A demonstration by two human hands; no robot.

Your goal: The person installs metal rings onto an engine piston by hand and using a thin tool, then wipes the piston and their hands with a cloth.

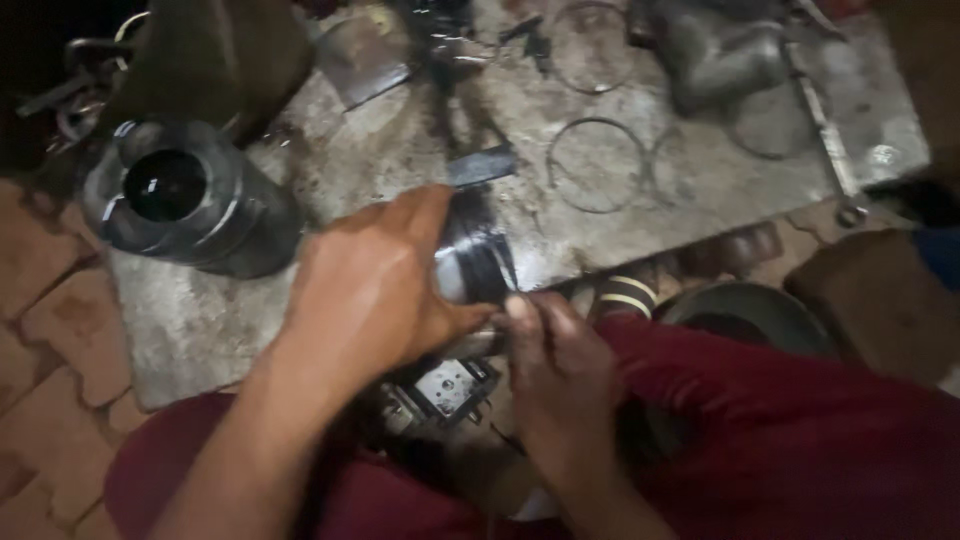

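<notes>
Over the lap, left hand point(365, 290) and right hand point(560, 370) curled around piston point(475, 260).

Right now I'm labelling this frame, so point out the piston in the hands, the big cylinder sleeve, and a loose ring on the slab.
piston point(478, 262): head view, on its dark grooved side.
cylinder sleeve point(190, 200): head view, on its flanged rim.
loose ring point(597, 123): head view, on its top arc.

Landmark: metal slab point(330, 170) | piston point(475, 255) at slab's near edge, between left hand point(365, 290) and right hand point(555, 360) | cylinder sleeve point(185, 205) on slab's left end | loose ring point(597, 165) on slab, behind piston, right | flat bar point(825, 125) along slab's right end
</notes>
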